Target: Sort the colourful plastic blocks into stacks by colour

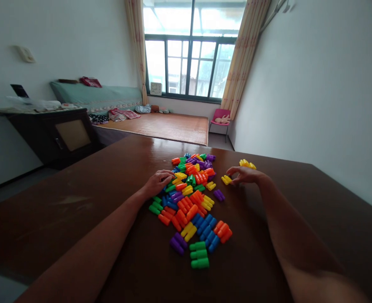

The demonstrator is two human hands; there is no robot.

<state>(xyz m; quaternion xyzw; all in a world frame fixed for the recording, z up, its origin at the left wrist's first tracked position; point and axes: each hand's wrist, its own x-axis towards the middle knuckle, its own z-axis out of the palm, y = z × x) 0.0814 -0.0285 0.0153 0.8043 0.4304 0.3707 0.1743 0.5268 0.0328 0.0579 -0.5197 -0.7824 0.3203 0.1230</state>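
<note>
On open table point(242, 252), the right hand point(243, 175) pinches a yellow block point(226, 179); the left hand point(157, 182), grip unclear, lies against the pile point(201, 178).

Heap of multicoloured pronged plastic blocks point(186, 206) on glossy dark-brown table point(249, 252), bare left hand point(157, 184) at heap's left edge, bare right hand point(245, 175) at yellow plastic block point(226, 180) right of heap, brown-matted bed point(173, 126) beyond heap.
</note>
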